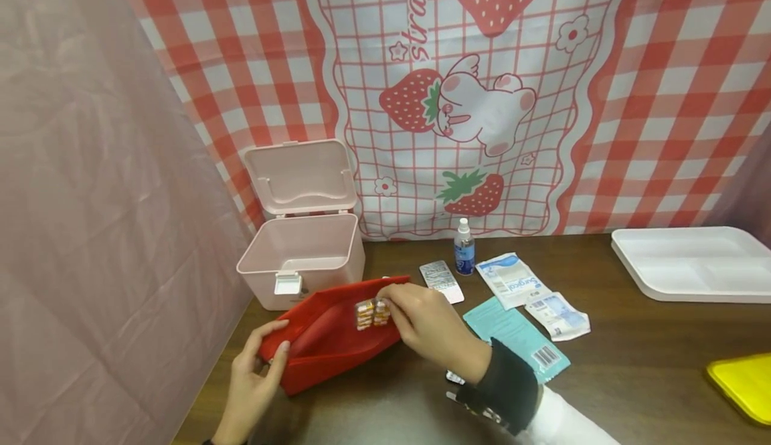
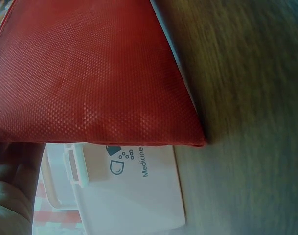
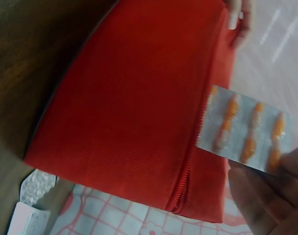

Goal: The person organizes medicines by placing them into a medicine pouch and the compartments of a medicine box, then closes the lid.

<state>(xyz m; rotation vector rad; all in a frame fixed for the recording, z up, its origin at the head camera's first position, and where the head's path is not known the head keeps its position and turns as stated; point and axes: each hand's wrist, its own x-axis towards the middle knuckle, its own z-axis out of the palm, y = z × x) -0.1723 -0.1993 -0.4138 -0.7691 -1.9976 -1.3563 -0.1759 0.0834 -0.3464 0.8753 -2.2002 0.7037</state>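
Observation:
A red zippered pouch (image 1: pixel 325 365) stands on the wooden table with its mouth spread wide. My left hand (image 1: pixel 255 371) grips the pouch's left end, thumb on the near side and fingers at the far edge. Between the thumb and fingers of my right hand (image 1: pixel 430 328) is a blister pack of capsules (image 1: pixel 371 314), held over the pouch's mouth. In the right wrist view the capsules (image 3: pixel 251 132) look orange and white, and the pack overlaps the zipper edge. The left wrist view shows the pouch's woven side (image 2: pixel 90 73) close up.
Behind the pouch stands a pink medicine box (image 1: pixel 301 251), lid raised. To the right lie another blister pack (image 1: pixel 442 280), a spray bottle (image 1: pixel 464 247), white packets (image 1: pixel 512 279) and a teal packet (image 1: pixel 518 338). Farther right are a white tray (image 1: pixel 650 291) and a yellow item (image 1: pixel 743 385).

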